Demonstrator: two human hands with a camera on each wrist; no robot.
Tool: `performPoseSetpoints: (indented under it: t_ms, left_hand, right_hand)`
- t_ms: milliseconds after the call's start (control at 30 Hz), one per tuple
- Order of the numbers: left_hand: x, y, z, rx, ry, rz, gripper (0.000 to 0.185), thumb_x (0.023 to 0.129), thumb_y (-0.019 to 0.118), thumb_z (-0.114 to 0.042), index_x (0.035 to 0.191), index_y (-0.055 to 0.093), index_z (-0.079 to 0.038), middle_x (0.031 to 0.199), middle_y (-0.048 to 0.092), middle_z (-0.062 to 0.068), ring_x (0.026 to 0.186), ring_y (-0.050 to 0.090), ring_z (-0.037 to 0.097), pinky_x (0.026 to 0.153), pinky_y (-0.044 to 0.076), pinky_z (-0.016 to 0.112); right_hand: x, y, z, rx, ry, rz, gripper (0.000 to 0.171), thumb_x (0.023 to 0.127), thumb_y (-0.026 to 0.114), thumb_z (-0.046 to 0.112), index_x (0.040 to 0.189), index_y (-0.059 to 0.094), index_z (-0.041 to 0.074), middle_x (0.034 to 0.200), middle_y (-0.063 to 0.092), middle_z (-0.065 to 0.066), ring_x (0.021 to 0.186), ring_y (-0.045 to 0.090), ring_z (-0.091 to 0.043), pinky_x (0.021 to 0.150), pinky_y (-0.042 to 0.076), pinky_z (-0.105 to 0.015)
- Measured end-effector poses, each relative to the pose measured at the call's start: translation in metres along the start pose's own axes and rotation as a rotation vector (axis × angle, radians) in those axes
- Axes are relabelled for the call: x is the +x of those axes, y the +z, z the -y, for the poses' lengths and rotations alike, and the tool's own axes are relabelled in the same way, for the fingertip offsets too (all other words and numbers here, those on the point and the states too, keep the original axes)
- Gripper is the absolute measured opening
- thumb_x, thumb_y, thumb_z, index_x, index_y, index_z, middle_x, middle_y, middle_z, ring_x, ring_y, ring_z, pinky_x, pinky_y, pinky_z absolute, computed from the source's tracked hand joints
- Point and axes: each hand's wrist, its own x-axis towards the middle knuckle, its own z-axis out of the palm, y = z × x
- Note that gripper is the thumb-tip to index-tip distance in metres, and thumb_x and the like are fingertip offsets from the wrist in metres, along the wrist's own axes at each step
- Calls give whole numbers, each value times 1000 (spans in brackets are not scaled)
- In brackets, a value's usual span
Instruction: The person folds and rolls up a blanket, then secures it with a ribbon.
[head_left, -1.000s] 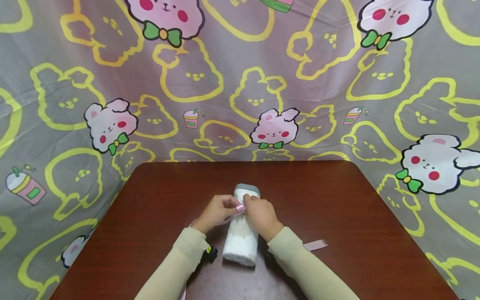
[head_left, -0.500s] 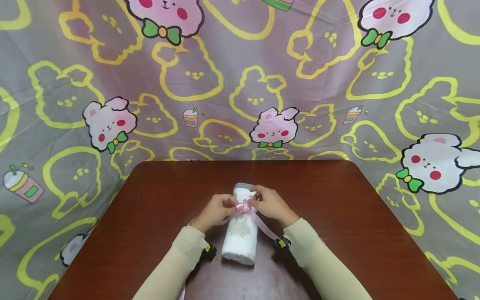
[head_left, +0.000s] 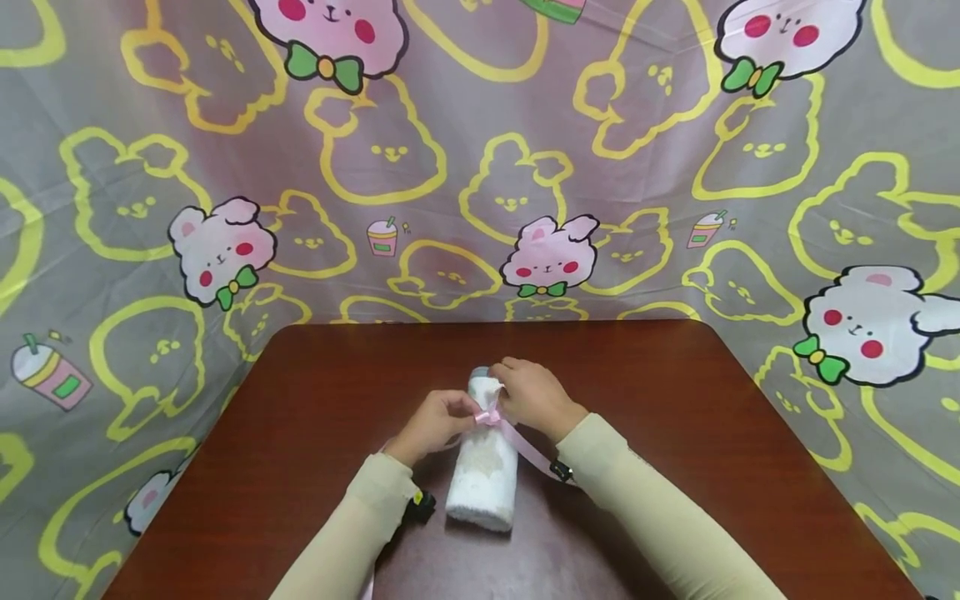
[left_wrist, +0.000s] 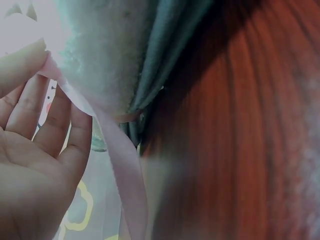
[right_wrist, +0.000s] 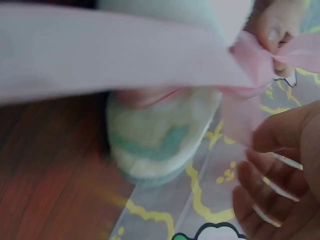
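From the head camera, a rolled white towel (head_left: 483,467) lies lengthwise on the dark red surface (head_left: 675,400), its far end pointing to 12 o'clock. A pink ribbon (head_left: 491,414) crosses the roll near that far end, where it bunches into a small knot or loop; a tail runs off toward 4 o'clock under the right sleeve. The left hand (head_left: 435,423), at 9 o'clock of the knot, pinches the ribbon between its fingertips, seemingly to keep the crossing taut against the roll. The right hand (head_left: 528,396), at 2 o'clock, curls over the towel's far end, fingers at the knot.

The left wrist camera shows the ribbon (left_wrist: 120,155) running down from the towel's fluffy edge (left_wrist: 105,55), nipped at its upper end by a fingertip of the left hand (left_wrist: 30,150); the other fingers lie loosely bent beside it.

The right wrist camera sees the towel's end (right_wrist: 160,135) with a green stripe, the ribbon (right_wrist: 125,55) stretched flat across it to the bunched knot. The right hand (right_wrist: 280,175) sits just beside the knot; whether it grips the ribbon cannot be told here. Fingertips (right_wrist: 277,32) beyond pinch the knot.
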Motion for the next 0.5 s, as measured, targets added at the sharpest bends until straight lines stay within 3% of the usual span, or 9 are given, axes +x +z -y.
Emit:
performPoseSetpoints:
  t_ms: [100,233,300,400,500]
  left_hand:
    - [1,0,-1,10,-9,-11,9,82,76,-3,83,70,-10,84,68,5,64,57,16,45,44,29]
    - [3,-1,1,1,-36,-14,9,82,78,-6,85,70,-8,86,69,6,68,59,16,50,47,31]
    - [4,-2,2,7,-34,-21,10,82,78,-7,87,70,-7,87,69,6,71,60,17,52,49,32]
    - [2,-2,2,8,-59,-30,11,83,77,-8,90,69,-9,91,69,6,75,61,19,55,51,36]
    - [1,-3,1,-5,-89,-31,11,84,77,-11,91,69,-11,96,68,6,77,60,22,55,53,39]
  right_hand:
    - [-2,-1,-6,92,-54,21,31,80,59,4,109,69,10,99,65,0,84,61,-16,71,52,-33]
    - [-4,1,-17,436,-2,171,44,82,53,-6,120,67,11,114,66,0,97,59,-17,80,50,-34]
    - [-4,3,-22,540,14,237,50,82,54,-10,125,65,11,117,65,1,99,58,-17,82,50,-33]
    - [-1,6,-26,576,22,292,51,84,64,-9,130,62,13,107,65,2,91,58,-15,74,52,-30]
    - [-1,6,-28,562,28,279,43,84,72,-2,124,65,12,91,63,4,82,57,-13,67,52,-27]
